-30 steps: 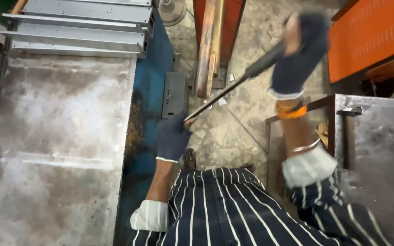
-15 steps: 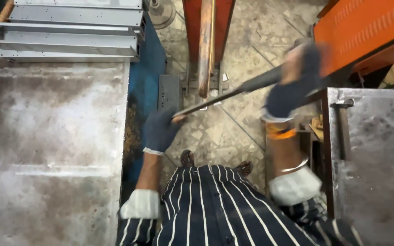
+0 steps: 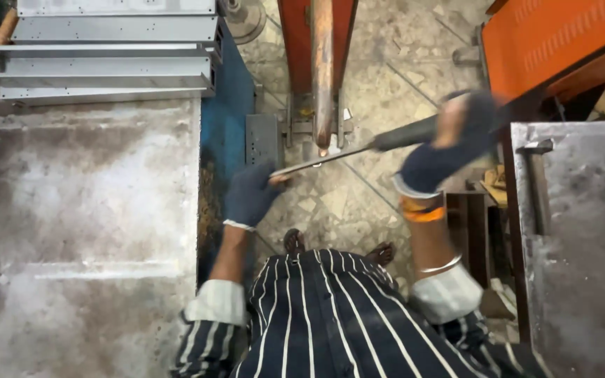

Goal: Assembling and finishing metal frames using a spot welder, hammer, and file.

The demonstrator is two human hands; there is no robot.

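Both my hands wear dark blue gloves. My right hand [image 3: 449, 136] is closed around the dark handle of a long screwdriver [image 3: 358, 148], held up at the right and blurred by motion. Its metal shaft runs down to the left. My left hand [image 3: 250, 194] grips the shaft's tip end, just in front of a small grey metal box [image 3: 263, 138] on the blue machine side [image 3: 227, 119]. Below are my striped shirt and my feet on the stone floor.
A large worn steel table [image 3: 85, 231] fills the left, with stacked grey metal channels [image 3: 106, 56] at its far end. An orange machine arm [image 3: 320, 63] stands ahead. An orange cabinet [image 3: 554, 38] and another steel plate [image 3: 582, 238] lie on the right.
My right hand with the screwdriver handle has dropped lower and the shaft now lies flatter. My left hand stays on the tip end. The view has shifted slightly.
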